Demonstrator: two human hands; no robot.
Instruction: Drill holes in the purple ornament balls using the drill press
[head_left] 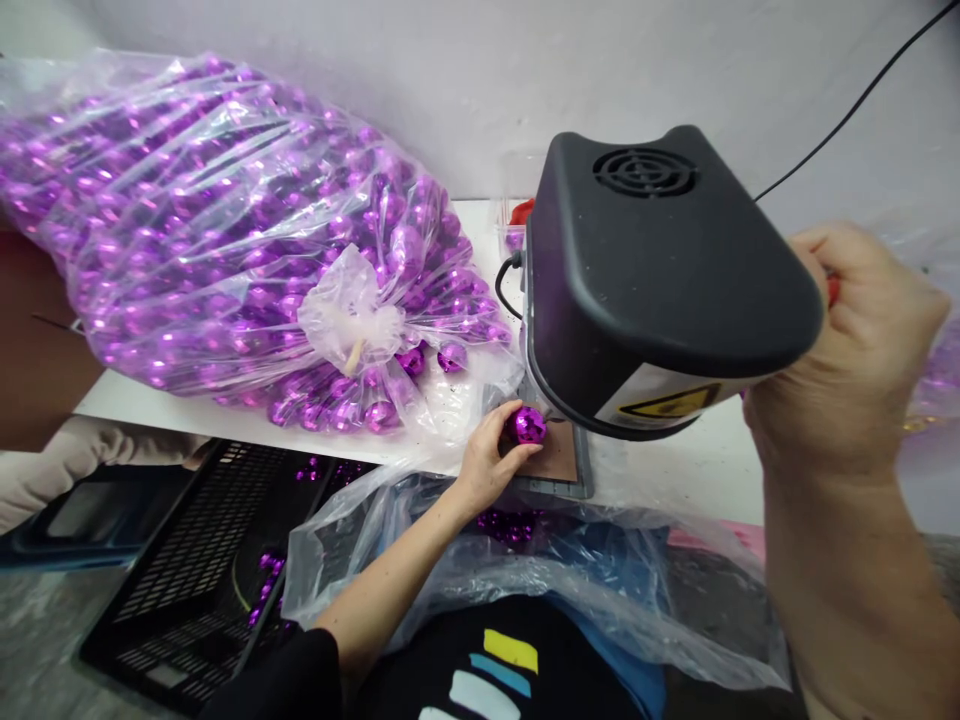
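Note:
My left hand is closed, with a shiny purple ball between thumb and fingers. It holds the ball over a brown pad on the grey base plate, beneath the black housing of a bench machine. The housing has a round vent on top and a yellow warning label on its front. At the right side of the machine, my right hand is raised and wrapped round a handle, of which only a small red bit shows. The machine's underside is hidden by its housing.
A big clear bag of purple balls covers the table's left part. Loose balls lie beside its knot. An open plastic bag with purple balls rests across my lap. A black crate stands lower left, and another person's sleeve shows there.

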